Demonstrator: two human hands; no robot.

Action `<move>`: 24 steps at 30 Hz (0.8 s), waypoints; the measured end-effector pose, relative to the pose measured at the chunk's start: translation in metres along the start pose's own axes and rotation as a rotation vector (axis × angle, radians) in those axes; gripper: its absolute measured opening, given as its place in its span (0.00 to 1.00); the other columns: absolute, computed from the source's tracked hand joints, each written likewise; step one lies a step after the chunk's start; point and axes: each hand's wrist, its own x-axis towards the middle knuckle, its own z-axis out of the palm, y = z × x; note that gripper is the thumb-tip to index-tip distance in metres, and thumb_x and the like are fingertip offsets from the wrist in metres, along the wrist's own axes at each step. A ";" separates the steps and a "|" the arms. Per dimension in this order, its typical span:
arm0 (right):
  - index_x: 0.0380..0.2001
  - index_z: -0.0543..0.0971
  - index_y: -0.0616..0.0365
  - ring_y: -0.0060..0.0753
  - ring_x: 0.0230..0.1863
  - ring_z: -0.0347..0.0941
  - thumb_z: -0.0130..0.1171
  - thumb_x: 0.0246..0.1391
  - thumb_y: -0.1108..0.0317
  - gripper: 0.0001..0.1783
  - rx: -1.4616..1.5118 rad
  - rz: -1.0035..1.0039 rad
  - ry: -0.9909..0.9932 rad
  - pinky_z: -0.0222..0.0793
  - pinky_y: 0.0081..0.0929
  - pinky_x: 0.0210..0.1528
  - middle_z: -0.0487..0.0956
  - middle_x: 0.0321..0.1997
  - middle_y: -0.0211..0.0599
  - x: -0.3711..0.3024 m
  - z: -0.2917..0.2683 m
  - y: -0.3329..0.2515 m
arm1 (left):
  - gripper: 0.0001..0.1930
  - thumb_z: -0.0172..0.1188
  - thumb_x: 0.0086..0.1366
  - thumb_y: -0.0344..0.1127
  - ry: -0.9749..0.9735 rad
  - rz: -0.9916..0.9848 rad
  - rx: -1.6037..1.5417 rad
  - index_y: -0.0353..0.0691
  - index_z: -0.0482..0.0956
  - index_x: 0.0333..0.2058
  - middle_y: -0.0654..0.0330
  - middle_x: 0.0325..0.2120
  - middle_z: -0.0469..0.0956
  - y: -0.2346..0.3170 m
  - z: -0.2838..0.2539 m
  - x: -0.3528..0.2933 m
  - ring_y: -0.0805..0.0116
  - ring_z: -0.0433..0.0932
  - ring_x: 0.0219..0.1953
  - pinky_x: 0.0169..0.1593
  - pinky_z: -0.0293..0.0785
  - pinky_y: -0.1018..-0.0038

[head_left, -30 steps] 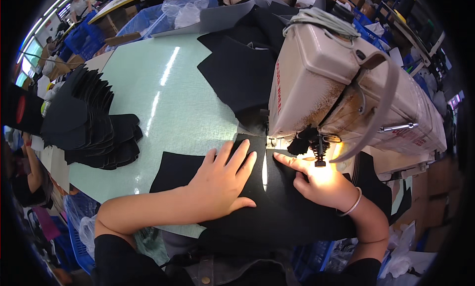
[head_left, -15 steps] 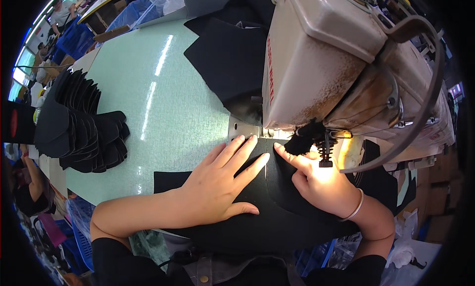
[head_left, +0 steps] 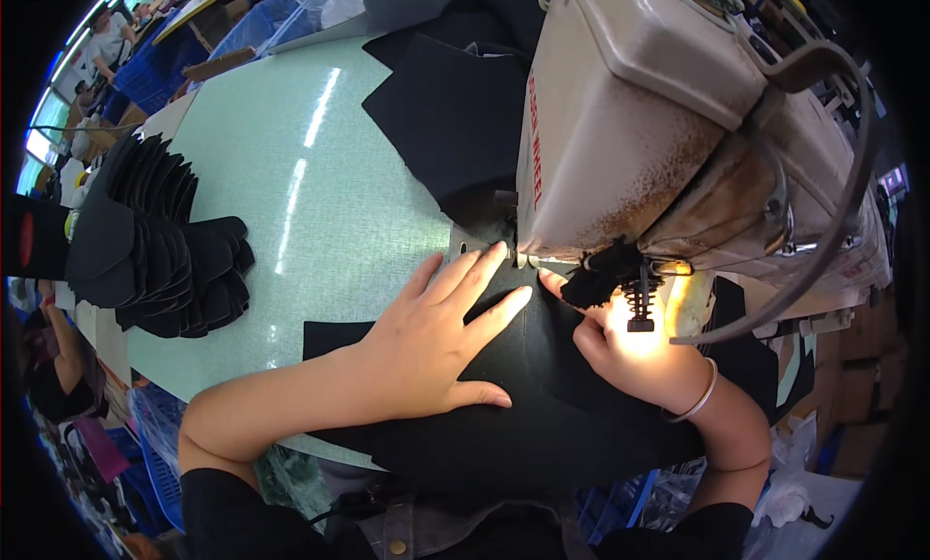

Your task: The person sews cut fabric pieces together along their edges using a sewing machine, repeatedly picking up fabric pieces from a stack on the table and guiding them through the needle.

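Observation:
A large black fabric panel [head_left: 542,405] lies under the head of a sewing machine [head_left: 620,124] and hangs over the near table edge. Flat on it, with fingers spread, is my left hand [head_left: 426,347]; its longest fingertips reach the metal plate [head_left: 455,238] by the needle area. My right hand [head_left: 635,357] is to the right, under the bright lamp glare. Its index finger stretches toward the presser foot, while the other fingers curl in on the panel. A black fuzzy piece and a spring [head_left: 639,303] partly hide this hand. The needle itself cannot be made out.
A fanned stack of black cut pieces [head_left: 165,240] stands at the left on the pale green table [head_left: 291,202]. More black panels [head_left: 436,124] lie behind the needle area. A curved metal bar [head_left: 852,172] arcs at the right. Blue crates [head_left: 150,76] and people are farther back.
The black panel has slid a little away from me, toward the machine. Both hands have moved slightly forward with it.

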 end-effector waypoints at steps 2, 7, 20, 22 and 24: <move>0.20 0.69 0.55 0.32 0.19 0.65 0.54 0.46 0.73 0.06 0.117 0.115 -0.037 0.60 0.31 0.22 0.65 0.16 0.34 0.003 0.003 0.001 | 0.45 0.62 0.49 0.63 0.033 0.018 -0.007 0.34 0.65 0.58 0.35 0.60 0.54 -0.005 0.002 0.002 0.43 0.55 0.62 0.62 0.54 0.48; 0.18 0.67 0.54 0.32 0.18 0.64 0.54 0.46 0.72 0.07 0.051 0.083 -0.087 0.60 0.31 0.22 0.62 0.16 0.33 -0.009 0.007 0.004 | 0.35 0.62 0.50 0.64 0.164 0.071 -0.030 0.30 0.77 0.38 0.41 0.45 0.67 -0.008 0.006 0.003 0.41 0.58 0.58 0.60 0.56 0.50; 0.28 0.76 0.59 0.35 0.30 0.72 0.57 0.37 0.73 0.09 -0.117 0.046 -0.221 0.68 0.32 0.33 0.74 0.27 0.37 -0.007 0.007 0.006 | 0.45 0.61 0.50 0.64 0.070 0.044 -0.007 0.35 0.65 0.58 0.37 0.60 0.55 -0.012 0.005 0.002 0.43 0.56 0.61 0.62 0.54 0.47; 0.29 0.76 0.59 0.35 0.30 0.72 0.57 0.38 0.74 0.09 -0.078 0.090 -0.248 0.67 0.32 0.32 0.73 0.26 0.37 -0.009 0.008 0.009 | 0.44 0.62 0.51 0.62 0.088 0.043 -0.030 0.35 0.66 0.58 0.37 0.60 0.56 -0.014 0.006 0.003 0.43 0.57 0.61 0.62 0.54 0.47; 0.30 0.76 0.59 0.35 0.30 0.72 0.56 0.39 0.75 0.10 -0.042 0.136 -0.274 0.67 0.32 0.32 0.73 0.26 0.36 -0.015 0.012 0.013 | 0.42 0.62 0.51 0.60 0.107 0.044 -0.053 0.35 0.66 0.58 0.38 0.59 0.56 -0.013 0.005 0.003 0.43 0.57 0.61 0.62 0.54 0.47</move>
